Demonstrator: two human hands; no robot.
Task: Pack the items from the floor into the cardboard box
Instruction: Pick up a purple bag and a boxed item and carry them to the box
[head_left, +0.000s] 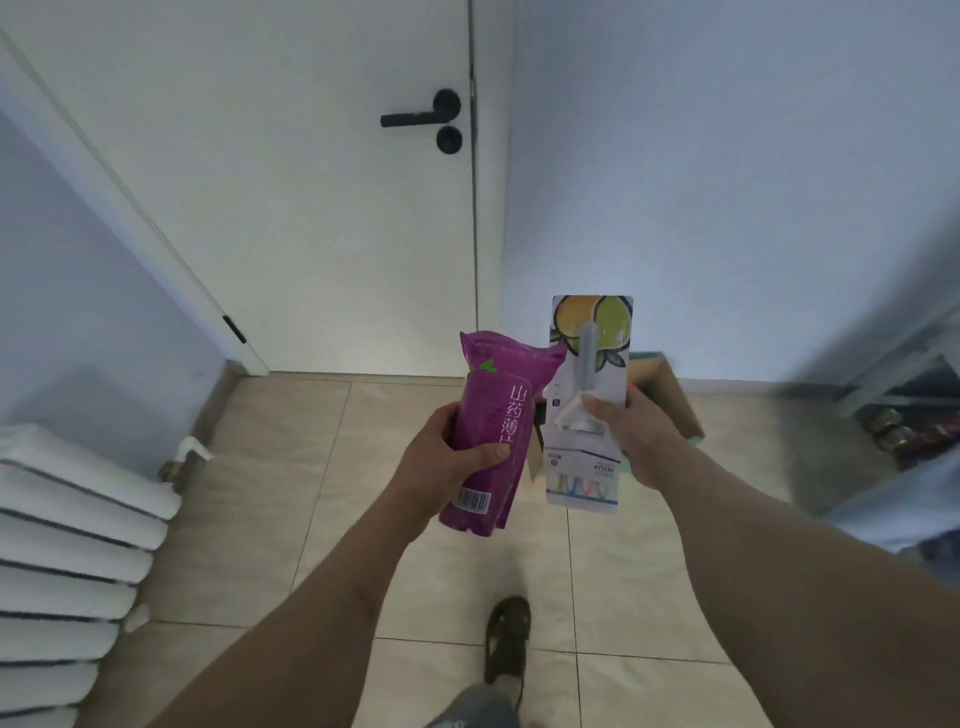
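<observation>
Currently my left hand (441, 457) wraps the purple snack bag (493, 436) mid-body, held up above the floor. Bag looks light, soft, crinkly, so grip the middle. Right hand (636, 434) pinches the peeler card (587, 400) at its edge; stiff, light. Cardboard box (672, 395) sits behind both, mostly hidden, so I can't see its contents.

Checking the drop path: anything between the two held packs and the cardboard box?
Nothing visible. The cardboard box sits on the floor right behind the purple pouch and the peeler card, which hide most of its opening, so its inside can't be checked.
</observation>
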